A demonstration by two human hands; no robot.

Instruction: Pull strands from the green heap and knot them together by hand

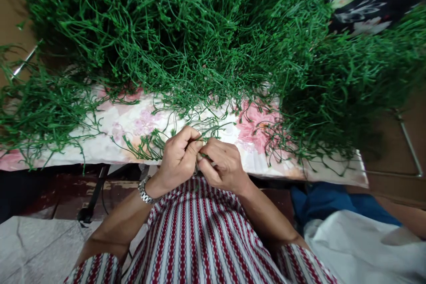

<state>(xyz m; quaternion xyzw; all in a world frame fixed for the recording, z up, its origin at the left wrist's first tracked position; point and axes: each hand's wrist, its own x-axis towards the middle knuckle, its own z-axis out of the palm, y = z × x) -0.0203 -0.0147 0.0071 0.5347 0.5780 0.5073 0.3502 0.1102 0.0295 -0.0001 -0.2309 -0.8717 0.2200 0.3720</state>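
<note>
My left hand (pixel 181 157), with a metal watch (pixel 145 191) on its wrist, is closed in a pinch on thin green stems (pixel 213 131) that stick out past the fingertips. Touching it from the right, my right hand (pixel 223 162) has its fingers curled together; what lies between them is hidden. Both hands are over the front edge of a table with a floral cloth (pixel 229 131). A small bunch of green strands (pixel 144 146) lies just left of my left hand. Beyond the hands rises a large heap of green stems (pixel 186 22).
Smaller green piles lie at the left (pixel 43 111) and right (pixel 339 102). A black floral fabric item (pixel 362 2) is at the back right. Metal rods (pixel 409 142) show beside the table. Blue (pixel 333 202) and pale cloth (pixel 362 248) lie at the lower right.
</note>
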